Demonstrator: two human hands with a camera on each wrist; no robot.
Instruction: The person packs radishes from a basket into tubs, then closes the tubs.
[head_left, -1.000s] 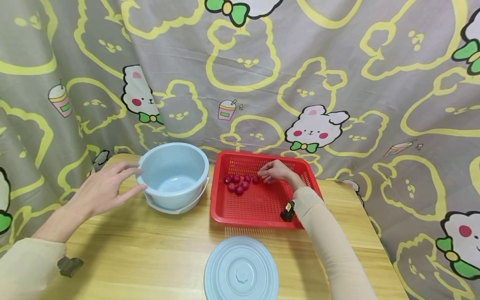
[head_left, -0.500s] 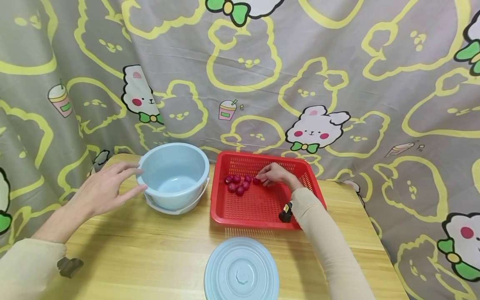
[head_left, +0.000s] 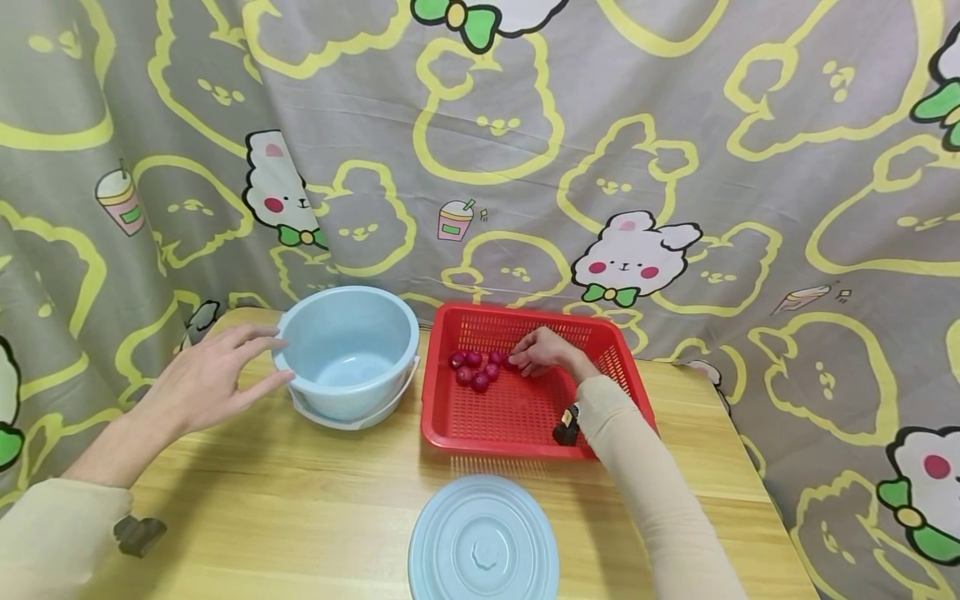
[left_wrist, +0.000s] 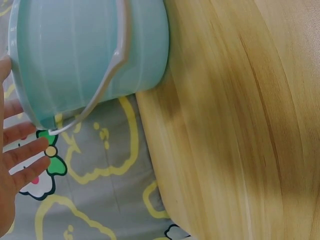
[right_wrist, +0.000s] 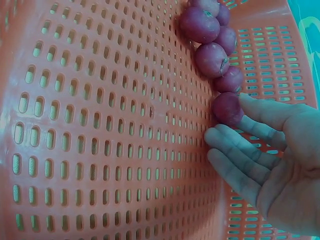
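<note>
Inside the red basket (head_left: 517,412), my right hand (head_left: 542,352) reaches to the right end of a small cluster of dark red plums (head_left: 479,381). In the right wrist view, the thumb and index finger of that hand (right_wrist: 295,160) pinch the nearest plum (right_wrist: 227,108), which sits against its neighbour. My left hand (head_left: 206,375) is held beside the light blue bucket (head_left: 352,400), fingers extended and spread. In the left wrist view, the left fingers (left_wrist: 27,155) lie at the rim of the bucket; whether they touch it, I cannot tell.
A round light blue lid (head_left: 483,542) lies on the wooden table (head_left: 285,517) in front of the basket. The white bucket handle (head_left: 375,412) hangs down at the front. A patterned grey curtain (head_left: 495,208) hangs right behind the table.
My right hand has moved slightly left and closed in on the rightmost plum, its fingers now covering part of it. The left hand, bucket and lid stay put.
</note>
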